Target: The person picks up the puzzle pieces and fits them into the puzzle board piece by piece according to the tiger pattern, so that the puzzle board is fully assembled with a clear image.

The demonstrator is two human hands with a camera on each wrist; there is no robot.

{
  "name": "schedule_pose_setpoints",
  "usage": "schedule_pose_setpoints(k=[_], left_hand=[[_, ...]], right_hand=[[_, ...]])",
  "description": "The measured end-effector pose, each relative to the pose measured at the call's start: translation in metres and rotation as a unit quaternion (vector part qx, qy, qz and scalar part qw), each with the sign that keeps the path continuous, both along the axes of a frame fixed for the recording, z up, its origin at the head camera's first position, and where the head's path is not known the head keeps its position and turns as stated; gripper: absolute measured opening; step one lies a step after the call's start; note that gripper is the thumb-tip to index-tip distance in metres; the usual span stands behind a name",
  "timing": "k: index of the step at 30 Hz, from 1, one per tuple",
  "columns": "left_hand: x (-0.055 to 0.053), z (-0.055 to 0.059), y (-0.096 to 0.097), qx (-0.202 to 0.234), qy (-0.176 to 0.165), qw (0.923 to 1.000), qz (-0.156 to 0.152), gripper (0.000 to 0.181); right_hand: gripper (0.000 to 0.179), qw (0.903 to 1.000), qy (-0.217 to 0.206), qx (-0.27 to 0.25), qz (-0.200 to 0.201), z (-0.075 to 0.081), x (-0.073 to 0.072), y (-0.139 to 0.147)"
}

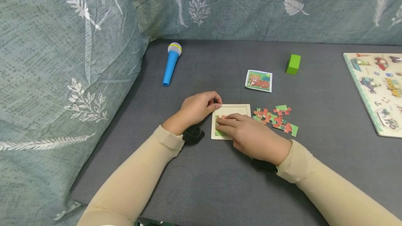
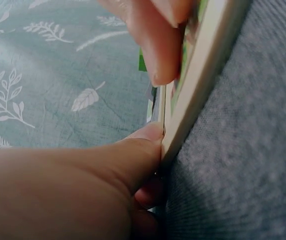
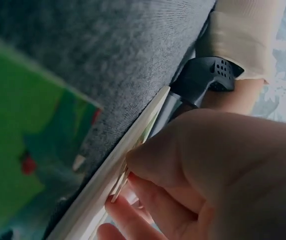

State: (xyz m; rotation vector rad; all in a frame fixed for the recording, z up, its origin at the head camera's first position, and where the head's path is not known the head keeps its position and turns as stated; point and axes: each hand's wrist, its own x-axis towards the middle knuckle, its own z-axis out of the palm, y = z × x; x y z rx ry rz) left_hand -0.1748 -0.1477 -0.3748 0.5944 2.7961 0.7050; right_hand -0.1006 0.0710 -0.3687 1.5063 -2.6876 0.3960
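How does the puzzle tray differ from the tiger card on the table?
The puzzle tray is larger than the tiger card. The puzzle tray is only partly filled, while the tiger card shows a complete picture. The left hand holds the puzzle tray's corner; no hand touches the tiger card. Both lie on the dark table.

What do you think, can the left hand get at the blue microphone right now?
Probably yes: nothing visible lies on the table between the left hand and the microphone, though the hand must first release the puzzle frame.
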Motion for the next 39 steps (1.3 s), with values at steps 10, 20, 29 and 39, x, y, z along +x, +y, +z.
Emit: schedule_pose_setpoints(k=[10, 20, 29, 39], left_hand=[[-0.001, 0.000, 0.000, -0.002, -0.006, 1.0000, -0.004, 0.014], [-0.006, 0.014, -0.021, 0.081, -0.080, 0.9875, -0.109, 0.038], [0.007, 0.036, -0.024, -0.018, -0.024, 0.9923, -0.120, 0.038], [0.011, 0.024, -0.013, -0.089, -0.086, 0.9847, -0.123, 0.098]], right_hand=[[0.054, 0.9992, 0.014, 0.001, -0.038, -0.001, 0.006, -0.004], [0.062, 0.9971, 0.035, 0.027, -0.063, -0.003, 0.007, -0.002], [0.051, 0.9967, 0.017, -0.002, -0.079, -0.003, 0.004, 0.000], [0.044, 0.9970, -0.007, -0.054, -0.056, -0.006, -0.008, 0.009]])
